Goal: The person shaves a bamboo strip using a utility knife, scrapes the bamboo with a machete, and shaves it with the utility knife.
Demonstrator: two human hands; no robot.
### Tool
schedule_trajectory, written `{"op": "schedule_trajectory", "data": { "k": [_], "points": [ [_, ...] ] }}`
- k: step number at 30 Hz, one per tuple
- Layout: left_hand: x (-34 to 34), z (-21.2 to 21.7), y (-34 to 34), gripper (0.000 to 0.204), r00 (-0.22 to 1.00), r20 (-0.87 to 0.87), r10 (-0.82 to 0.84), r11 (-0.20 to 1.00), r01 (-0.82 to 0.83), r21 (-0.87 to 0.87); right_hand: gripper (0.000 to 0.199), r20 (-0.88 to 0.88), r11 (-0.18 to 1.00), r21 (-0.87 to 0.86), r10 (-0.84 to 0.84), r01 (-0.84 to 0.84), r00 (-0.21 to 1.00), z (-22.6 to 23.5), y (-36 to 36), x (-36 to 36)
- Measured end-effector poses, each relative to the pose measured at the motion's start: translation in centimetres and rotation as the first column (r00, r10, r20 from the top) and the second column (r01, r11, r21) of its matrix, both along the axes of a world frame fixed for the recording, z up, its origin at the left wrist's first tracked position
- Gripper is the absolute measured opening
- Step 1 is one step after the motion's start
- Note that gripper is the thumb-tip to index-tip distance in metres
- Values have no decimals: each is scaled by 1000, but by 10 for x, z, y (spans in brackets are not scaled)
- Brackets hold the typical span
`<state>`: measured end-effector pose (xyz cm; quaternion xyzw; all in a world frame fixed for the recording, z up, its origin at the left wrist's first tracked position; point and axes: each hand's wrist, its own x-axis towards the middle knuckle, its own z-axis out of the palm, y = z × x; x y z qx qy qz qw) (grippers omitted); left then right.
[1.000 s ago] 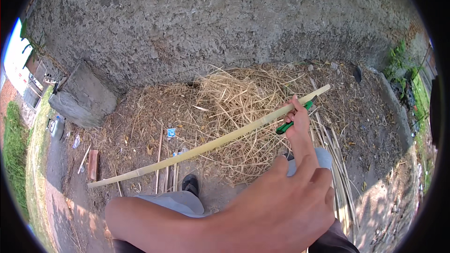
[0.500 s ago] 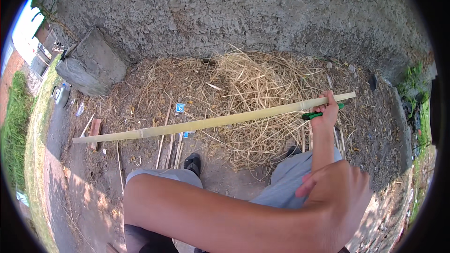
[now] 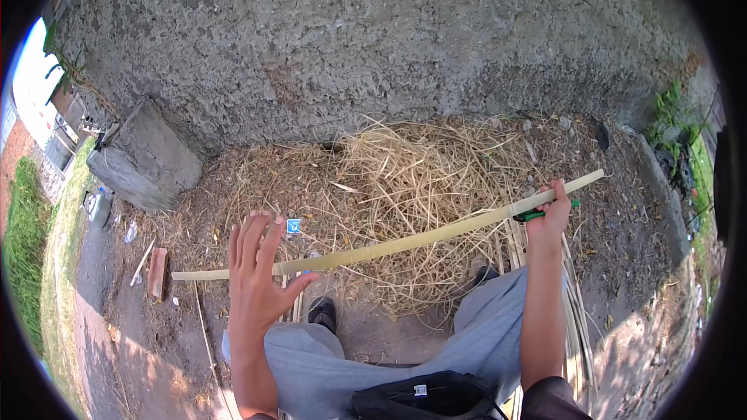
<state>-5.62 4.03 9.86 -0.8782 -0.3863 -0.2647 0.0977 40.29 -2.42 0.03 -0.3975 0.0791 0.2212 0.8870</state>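
Straw pile [image 3: 405, 187] below wall — right hand [image 3: 554, 214] grips pale stick [image 3: 389, 245], green tool [image 3: 537, 215] half hidden; left hand [image 3: 257, 280] spread wide.

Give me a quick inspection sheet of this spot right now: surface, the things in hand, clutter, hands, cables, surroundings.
Surface: bare dirt ground with a heap of dry straw at the foot of a rough wall.
Job's things: long pale bamboo strip, held across the knees; green-handled tool in the same grip.
Clutter: thin split strips on the ground, small wooden piece, blue scrap.
Hands: right hand shut on the strip and tool handle; left hand open, fingers spread, at the strip's far end, contact unclear.
Cables: nothing seen.
Surroundings: concrete block at left, grass at far left, weeds at right.
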Motion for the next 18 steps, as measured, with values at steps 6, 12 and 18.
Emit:
{"op": "schedule_trajectory", "data": {
  "k": [6,12,18],
  "points": [
    [-21,-29,6,84,989,102,110,952,-75,-297,26,31,1000,19,-16,16,999,3,-2,-8],
    [-30,-44,18,40,996,82,30,994,-20,-112,23,7,999,-5,54,-54,999,-7,-6,-2],
    [-39,-49,20,26,979,202,-33,995,51,-84,27,32,977,-2,212,-212,977,-14,-3,-1]
  ]
}}
